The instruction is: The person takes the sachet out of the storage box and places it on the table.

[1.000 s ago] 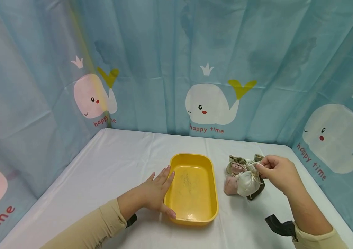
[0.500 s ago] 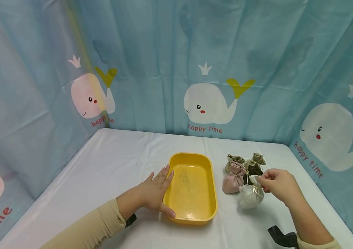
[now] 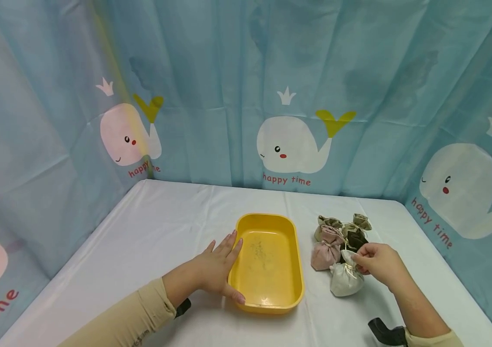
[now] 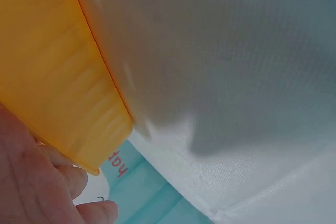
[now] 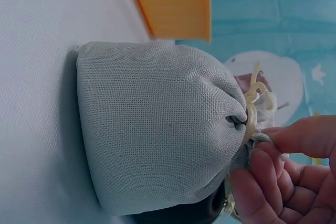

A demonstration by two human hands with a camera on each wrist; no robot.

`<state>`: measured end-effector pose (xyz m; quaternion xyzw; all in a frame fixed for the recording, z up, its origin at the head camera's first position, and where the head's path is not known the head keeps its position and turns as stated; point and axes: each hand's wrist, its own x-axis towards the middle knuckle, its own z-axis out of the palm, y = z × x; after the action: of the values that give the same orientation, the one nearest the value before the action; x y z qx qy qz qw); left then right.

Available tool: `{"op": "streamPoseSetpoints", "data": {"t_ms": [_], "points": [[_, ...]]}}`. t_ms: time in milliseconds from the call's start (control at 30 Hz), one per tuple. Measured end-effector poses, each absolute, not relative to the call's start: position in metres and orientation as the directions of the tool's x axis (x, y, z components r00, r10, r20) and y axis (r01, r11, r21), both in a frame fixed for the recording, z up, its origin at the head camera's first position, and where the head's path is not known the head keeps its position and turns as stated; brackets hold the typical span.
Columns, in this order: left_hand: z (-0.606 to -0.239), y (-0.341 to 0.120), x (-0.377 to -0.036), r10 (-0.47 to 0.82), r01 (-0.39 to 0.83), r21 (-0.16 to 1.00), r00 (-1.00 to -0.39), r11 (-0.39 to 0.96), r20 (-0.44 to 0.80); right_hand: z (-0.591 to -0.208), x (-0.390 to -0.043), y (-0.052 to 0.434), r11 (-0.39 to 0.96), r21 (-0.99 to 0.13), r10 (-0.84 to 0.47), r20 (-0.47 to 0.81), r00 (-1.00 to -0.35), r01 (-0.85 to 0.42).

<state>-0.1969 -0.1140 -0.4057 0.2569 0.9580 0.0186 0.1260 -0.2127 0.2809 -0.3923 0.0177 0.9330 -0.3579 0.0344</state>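
One right hand (image 3: 378, 264) pinches the white pouch (image 3: 345, 280) beside the yellow tray (image 3: 295, 270).

Lighting's bright and soft, pretty even from overhead, with only faint shadows under the yellow tray (image 3: 267, 262) and the pale pouch (image 3: 345, 281). Head view bends noticeably at the edges, fisheye style. Left wrist shot is smeared and out of focus, 1 dark shadow blob on the white tablecloth (image 4: 236, 103). Right wrist view is sharp on the pouch weave.

A white-clothed table (image 3: 150, 231) carries 1 yellow tray (image 3: 267, 262), a pale pouch (image 3: 345, 279) and bunched pouches (image 3: 337, 236).
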Motion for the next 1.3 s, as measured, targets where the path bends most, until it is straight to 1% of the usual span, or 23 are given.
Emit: {"op": "streamPoseSetpoints", "data": {"t_ms": [200,433,600,700,833,933,1000,1067,1167,1300], "points": [[-0.406,-0.116,-0.196,0.503,0.496,0.092,-0.834,0.864,-0.227,-0.397,-0.214,0.280,0.730,-0.681,-0.013,-0.097,-0.995,0.056],[-0.404,-0.116,-0.196,0.496,0.482,0.117,-0.835,0.868,-0.239,-0.399,-0.214,0.279,0.724,-0.687,-0.036,-0.135,-0.990,0.067],[-0.404,-0.117,-0.196,0.485,0.477,0.097,-0.839,0.874,-0.248,-0.398,-0.217,0.280,0.729,-0.683,-0.073,-0.144,-0.987,0.046],[-0.404,-0.118,-0.197,0.482,0.477,0.085,-0.842,0.875,-0.241,-0.393,-0.220,0.282,0.749,-0.662,-0.083,-0.146,-0.986,0.035],[-0.405,-0.119,-0.198,0.487,0.475,0.108,-0.841,0.873,-0.236,-0.383,-0.225,0.286,0.764,-0.644,-0.083,-0.159,-0.984,0.039],[-0.406,-0.121,-0.200,0.484,0.473,0.107,-0.842,0.875,-0.239,-0.373,-0.227,0.287,0.770,-0.638,-0.107,-0.150,-0.983,0.014],[-0.407,-0.123,-0.201,0.482,0.473,0.099,-0.842,0.875,-0.240,-0.366,-0.229,0.288,0.782,-0.622,-0.130,-0.120,-0.984,-0.028],[-0.407,-0.124,-0.201,0.480,0.473,0.092,-0.845,0.876,-0.236,-0.359,-0.232,0.289,0.801,-0.594,-0.139,-0.057,-0.989,-0.079],[-0.407,-0.126,-0.202,0.478,0.472,0.084,-0.845,0.878,-0.239,-0.349,-0.238,0.290,0.823,-0.540,-0.154,0.084,-0.984,-0.175],[-0.403,-0.131,-0.204,0.465,0.465,0.058,-0.854,0.883,-0.233,-0.337,-0.247,0.290,0.847,-0.444,-0.190,0.263,-0.946,-0.293]]}}
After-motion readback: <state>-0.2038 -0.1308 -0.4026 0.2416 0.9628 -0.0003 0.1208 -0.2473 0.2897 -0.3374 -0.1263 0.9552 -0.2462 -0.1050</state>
